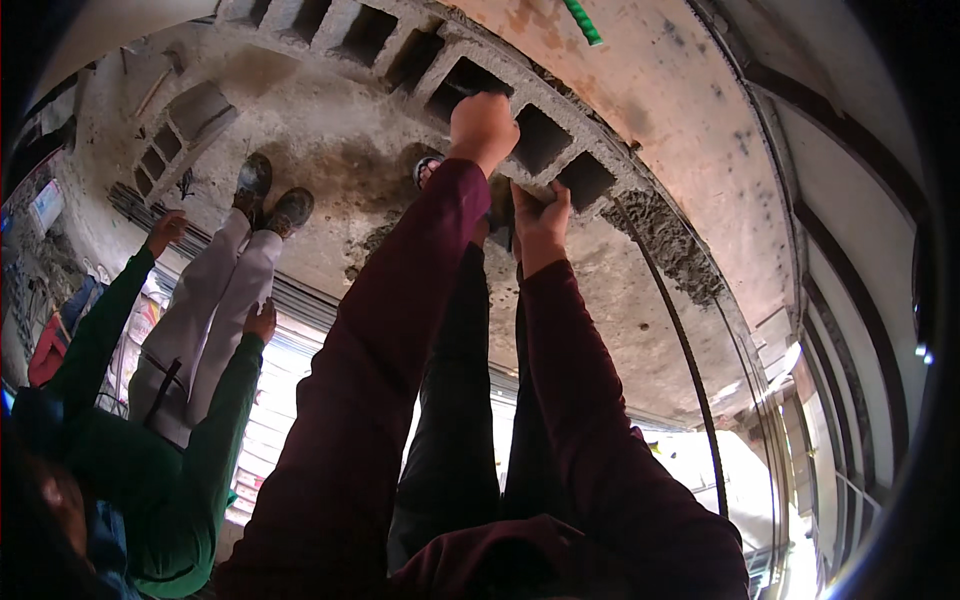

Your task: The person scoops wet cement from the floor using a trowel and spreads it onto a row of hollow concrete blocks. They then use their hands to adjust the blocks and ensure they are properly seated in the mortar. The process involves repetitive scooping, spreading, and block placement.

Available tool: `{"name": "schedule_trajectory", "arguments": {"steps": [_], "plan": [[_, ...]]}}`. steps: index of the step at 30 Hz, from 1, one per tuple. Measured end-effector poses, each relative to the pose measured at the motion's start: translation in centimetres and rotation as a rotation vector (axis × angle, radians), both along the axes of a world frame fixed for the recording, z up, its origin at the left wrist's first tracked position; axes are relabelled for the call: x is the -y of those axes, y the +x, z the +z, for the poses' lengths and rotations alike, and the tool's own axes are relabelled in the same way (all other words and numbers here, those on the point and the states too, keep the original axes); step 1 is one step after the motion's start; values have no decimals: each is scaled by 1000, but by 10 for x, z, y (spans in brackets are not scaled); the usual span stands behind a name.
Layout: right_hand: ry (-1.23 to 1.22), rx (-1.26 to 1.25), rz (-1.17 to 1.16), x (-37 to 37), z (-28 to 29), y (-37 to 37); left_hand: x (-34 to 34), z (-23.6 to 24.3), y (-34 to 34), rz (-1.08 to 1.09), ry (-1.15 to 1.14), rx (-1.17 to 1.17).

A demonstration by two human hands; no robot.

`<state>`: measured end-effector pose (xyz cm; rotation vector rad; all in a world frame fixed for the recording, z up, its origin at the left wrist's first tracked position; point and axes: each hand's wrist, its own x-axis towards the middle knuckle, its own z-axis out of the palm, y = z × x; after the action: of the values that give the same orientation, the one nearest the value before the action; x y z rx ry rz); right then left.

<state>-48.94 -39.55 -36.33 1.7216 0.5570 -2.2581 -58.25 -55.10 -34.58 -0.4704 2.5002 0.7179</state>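
A row of grey hollow concrete blocks curves along the wall at the top, with their square cavities facing up. My left hand (484, 132) is closed over the edge of the concrete block (508, 117) at the row's near end, its fingers reaching into a cavity and partly hidden. Lower down, my right hand (543, 218) grips the same block's near side by its end cavity, thumb up; some of its fingertips are hidden. Wet grey mortar (668, 235) lies in a strip just beyond the block's right end.
A steel rod (672, 330) rises at right from the mortar. Another person in green sleeves (225, 420) stands at left, hands apart from mine. Behind them are a loose hollow block (200, 112) and long bars (205, 240) on the concrete floor. A green ribbed rod (582, 22) shows at top.
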Motion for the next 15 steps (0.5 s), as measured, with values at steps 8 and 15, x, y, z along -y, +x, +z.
{"name": "schedule_trajectory", "arguments": {"steps": [8, 15], "plan": [[9, 13, 7, 1, -15, 7, 1, -16, 5, 1, -6, 17], [13, 31, 6, 0, -22, 7, 2, -18, 3, -28, -8, -4]]}}
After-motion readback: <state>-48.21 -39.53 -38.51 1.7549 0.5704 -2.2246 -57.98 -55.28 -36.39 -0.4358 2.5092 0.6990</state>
